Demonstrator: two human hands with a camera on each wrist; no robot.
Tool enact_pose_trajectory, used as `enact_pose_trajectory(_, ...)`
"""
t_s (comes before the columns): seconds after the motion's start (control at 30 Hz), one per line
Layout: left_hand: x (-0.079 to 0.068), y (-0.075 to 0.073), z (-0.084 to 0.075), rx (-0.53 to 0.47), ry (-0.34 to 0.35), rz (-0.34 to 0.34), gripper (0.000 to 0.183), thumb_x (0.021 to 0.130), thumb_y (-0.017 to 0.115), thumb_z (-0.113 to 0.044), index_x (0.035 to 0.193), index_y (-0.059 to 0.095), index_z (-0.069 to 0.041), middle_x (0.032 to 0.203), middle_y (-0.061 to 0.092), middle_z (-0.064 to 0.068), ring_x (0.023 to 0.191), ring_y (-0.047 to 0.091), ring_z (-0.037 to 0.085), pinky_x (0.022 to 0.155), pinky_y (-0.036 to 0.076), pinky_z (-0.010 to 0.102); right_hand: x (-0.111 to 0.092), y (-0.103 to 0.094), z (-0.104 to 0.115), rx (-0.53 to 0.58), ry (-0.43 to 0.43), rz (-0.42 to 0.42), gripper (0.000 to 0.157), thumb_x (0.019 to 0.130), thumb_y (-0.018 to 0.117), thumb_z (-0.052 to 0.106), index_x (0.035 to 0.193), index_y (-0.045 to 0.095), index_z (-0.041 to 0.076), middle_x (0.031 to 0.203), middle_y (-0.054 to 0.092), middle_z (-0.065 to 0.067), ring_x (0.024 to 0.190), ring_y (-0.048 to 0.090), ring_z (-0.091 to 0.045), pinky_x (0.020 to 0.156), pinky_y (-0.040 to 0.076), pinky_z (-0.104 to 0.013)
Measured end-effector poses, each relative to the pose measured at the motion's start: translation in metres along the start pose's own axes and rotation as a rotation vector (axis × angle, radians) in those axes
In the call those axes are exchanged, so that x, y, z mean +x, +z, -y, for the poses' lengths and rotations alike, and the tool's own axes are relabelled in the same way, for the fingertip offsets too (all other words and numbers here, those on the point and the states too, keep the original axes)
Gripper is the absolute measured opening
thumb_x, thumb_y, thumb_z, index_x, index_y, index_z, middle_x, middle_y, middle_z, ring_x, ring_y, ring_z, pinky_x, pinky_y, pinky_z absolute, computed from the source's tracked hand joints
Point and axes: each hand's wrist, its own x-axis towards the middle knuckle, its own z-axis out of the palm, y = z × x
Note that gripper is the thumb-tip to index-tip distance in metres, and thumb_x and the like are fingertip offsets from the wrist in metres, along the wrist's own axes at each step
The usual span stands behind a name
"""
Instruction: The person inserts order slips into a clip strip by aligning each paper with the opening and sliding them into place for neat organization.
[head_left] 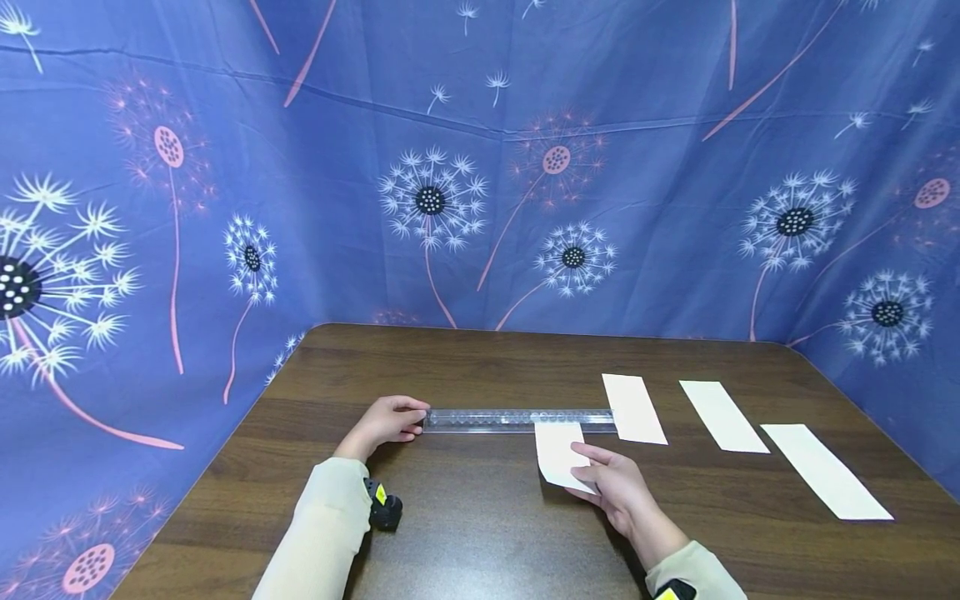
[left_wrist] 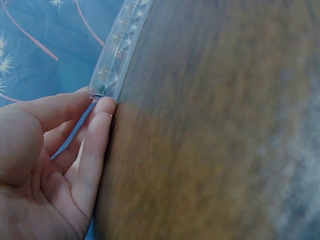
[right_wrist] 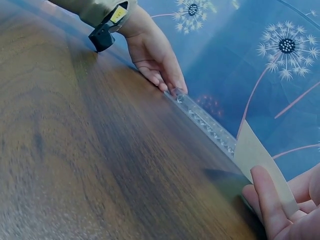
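Observation:
A long clear plastic strip (head_left: 480, 420) with rounded shapes along it lies crosswise on the table. At its left end, my left hand (head_left: 386, 423) pinches it between thumb and fingers, seen closely at the strip's tip (left_wrist: 104, 82) in the left wrist view. My right hand (head_left: 615, 487) pinches a white paper card (head_left: 558, 454) by its lower right side. The card's upper edge meets the strip, while its lower part is raised off the table. In the right wrist view the card (right_wrist: 260, 155) stands tilted against the strip; the exact contact is hard to tell.
Another white card (head_left: 634, 408) lies by the strip's right end. Farther right lie a second card (head_left: 723, 417) and a third card (head_left: 825, 471), flat on the brown wooden table (head_left: 465, 517). A blue dandelion-print cloth (head_left: 480, 108) hangs behind the table and along its sides.

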Motion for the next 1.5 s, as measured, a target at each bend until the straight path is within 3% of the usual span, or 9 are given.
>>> enact_pose_trajectory(1.13, 0.0, 0.0, 0.001, 0.004, -0.012, 0.0, 0.021, 0.091, 0.059, -0.007, 0.109, 0.065, 0.002, 0.093, 0.064, 0.009, 0.069, 0.062, 0.014, 0.064, 0.054, 0.029, 0.003, -0.024, 0.003, -0.035, 0.02, 0.011, 0.05, 0.083, 0.057, -0.01, 0.131, 0.041, -0.013, 0.141, 0.022, -0.031, 0.084, 0.061, -0.015, 0.077, 0.053, -0.039)
enact_pose_trajectory(1.37, 0.004, -0.001, 0.004, -0.012, -0.005, 0.02, 0.022, 0.092, 0.058, -0.006, 0.11, 0.065, 0.003, 0.09, 0.065, 0.007, 0.068, 0.061, 0.013, 0.063, 0.053, 0.027, 0.004, -0.028, 0.005, -0.043, 0.038, -0.022, 0.05, 0.082, 0.059, -0.008, 0.13, 0.044, -0.012, 0.131, 0.038, -0.028, 0.081, 0.062, -0.017, 0.075, 0.054, -0.037)
enact_pose_trajectory(1.5, 0.004, -0.001, 0.004, -0.007, -0.001, 0.023, 0.022, 0.092, 0.058, -0.007, 0.111, 0.065, 0.002, 0.091, 0.065, 0.007, 0.069, 0.061, 0.013, 0.064, 0.054, 0.028, 0.003, -0.031, 0.005, -0.048, 0.043, -0.017, 0.051, 0.083, 0.059, -0.008, 0.131, 0.043, -0.012, 0.133, 0.035, -0.028, 0.082, 0.061, -0.017, 0.076, 0.054, -0.037)
